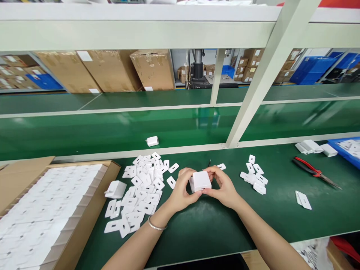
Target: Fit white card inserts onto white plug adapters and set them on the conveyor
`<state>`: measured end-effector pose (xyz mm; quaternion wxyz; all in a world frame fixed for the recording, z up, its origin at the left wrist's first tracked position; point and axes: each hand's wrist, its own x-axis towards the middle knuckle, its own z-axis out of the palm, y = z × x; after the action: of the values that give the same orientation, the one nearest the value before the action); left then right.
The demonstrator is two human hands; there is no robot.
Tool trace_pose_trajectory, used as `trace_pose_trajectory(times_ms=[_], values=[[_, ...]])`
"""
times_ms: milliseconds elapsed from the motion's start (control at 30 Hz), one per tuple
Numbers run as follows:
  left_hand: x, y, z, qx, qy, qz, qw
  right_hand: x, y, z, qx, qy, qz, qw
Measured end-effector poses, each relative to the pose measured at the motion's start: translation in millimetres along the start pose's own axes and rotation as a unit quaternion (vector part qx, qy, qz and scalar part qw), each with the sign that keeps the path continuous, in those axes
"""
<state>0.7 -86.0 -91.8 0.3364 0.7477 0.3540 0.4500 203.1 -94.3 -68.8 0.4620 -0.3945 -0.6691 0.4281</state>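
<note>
Between my two hands sits a white, block-shaped charger [201, 180] with a small dark slot low on its near face. My left hand [180, 191] grips its left side, thumb at the lower front edge. From the right, my right hand [225, 189] pinches it, with the thumb at the front and fingers behind. A pile of flat white plates with slots [144, 187] lies to the left of my hands. Beside that pile rests another white charger [116, 189]. A smaller group of the plates [254, 176] lies to the right.
A carton [104, 191] filled with rows of white pieces stands at the left. Red-and-black pliers [316, 172] lie at the right, near a blue tray [347, 150]. A charger with prongs [152, 141] is on the green belt [84, 135]. A slanted white post [258, 75] crosses in front.
</note>
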Motion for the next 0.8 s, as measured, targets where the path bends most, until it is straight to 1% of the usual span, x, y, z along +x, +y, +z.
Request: trace_pose_trajectory(times_ms=[133,233,333,433,500,567,667,800], values=[[-1,2,0.6,0.005,-0.007,0.002,1.0,0,-1,-2,-0.001,-0.006,-0.007,1.0],[0,2,0.5,0.008,-0.015,0.015,1.0,0,0,-3,-0.016,-0.009,-0.016,1.0],[2,0,-0.7,0.033,0.002,0.026,0.999,0,-1,-2,-0.028,-0.028,-0.019,0.999],[4,-2,-1.7,0.08,0.023,0.035,0.996,1,-2,-2,-0.015,-0.045,-0.019,0.999],[5,-2,-2.3,0.097,0.028,0.044,0.994,1,-2,-2,-0.006,-0.05,-0.012,0.999],[6,-3,-3.6,0.102,0.02,0.045,0.994,2,0,-2,-0.006,-0.053,-0.003,0.999],[8,-5,-8.0,0.103,-0.015,0.037,0.994,3,6,-1,-0.017,-0.051,0.005,0.999],[11,-11,-17.0,0.071,-0.046,0.019,0.996,3,15,1,-0.079,-0.045,0.012,0.996]])
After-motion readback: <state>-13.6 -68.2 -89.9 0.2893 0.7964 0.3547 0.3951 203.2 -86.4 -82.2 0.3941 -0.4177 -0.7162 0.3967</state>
